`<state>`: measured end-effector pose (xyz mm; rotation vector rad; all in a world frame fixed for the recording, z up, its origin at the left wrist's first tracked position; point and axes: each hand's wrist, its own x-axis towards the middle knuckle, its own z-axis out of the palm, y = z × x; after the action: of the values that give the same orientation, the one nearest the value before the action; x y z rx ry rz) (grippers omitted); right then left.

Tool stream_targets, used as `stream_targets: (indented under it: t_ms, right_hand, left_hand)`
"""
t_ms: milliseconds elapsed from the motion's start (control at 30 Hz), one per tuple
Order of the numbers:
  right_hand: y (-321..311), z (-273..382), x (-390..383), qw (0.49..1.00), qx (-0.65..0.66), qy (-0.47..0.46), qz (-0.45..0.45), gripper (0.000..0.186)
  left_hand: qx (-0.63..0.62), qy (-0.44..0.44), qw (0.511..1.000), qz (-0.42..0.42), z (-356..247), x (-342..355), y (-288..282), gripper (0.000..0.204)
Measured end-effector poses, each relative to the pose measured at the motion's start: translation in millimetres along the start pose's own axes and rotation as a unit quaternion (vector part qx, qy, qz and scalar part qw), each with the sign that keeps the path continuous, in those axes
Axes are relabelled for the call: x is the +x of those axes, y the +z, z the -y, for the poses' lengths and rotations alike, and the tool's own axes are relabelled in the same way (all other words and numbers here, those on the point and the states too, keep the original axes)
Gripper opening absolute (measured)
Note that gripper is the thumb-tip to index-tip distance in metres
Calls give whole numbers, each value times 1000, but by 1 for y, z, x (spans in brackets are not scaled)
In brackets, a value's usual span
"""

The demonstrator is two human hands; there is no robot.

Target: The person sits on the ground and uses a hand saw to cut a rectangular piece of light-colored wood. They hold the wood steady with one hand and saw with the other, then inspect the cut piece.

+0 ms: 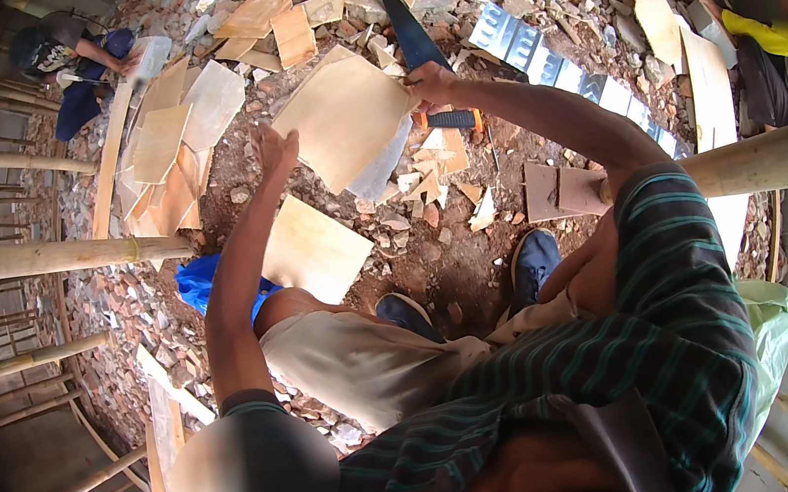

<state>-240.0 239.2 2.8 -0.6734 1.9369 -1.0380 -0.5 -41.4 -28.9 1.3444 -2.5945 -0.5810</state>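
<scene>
A square tan board (332, 115) is held between my hands, with a translucent sheet beneath it. My left hand (276, 149) has its fingers closed on the board's left edge. My right hand (433, 85) grips its right corner, directly over a handsaw (407, 23) with a dark blade and orange-and-black handle (452, 119). Another tan board (313, 252) lies below, near my shoes and beside a blue plastic sheet or cloth (210, 282). Small wood offcuts (438, 161) are scattered under my right forearm.
Rubble covers the ground. Boards (157, 148) pile at left; a silver strip (511, 36) and brown pieces (556, 190) lie right. Bamboo poles (66, 251) (741, 160) flank me. Two co-workers are nearby: one (73, 74) upper left, one in yellow (764, 33) at right.
</scene>
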Motion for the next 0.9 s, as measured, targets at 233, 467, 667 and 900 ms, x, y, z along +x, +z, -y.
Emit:
stream_targets:
  t_ms: [233,467,667,900]
  right_hand:
    - [19,-6,-38,976,149,147,59,28]
    - [39,-39,-1,995,9,-78,54,13]
    - [11,-71,82,815,-422,-391,-73,10]
    - [42,-82,44,968,-19,-154,-195,20]
  left_hand:
    - [23,176,980,94,-36,53,-13,89]
    - [120,161,972,125,-63,30,-11,82]
    - [126,120,970,172,-59,-9,-21,79]
    - [65,101,979,164,-50,-30,-26,64]
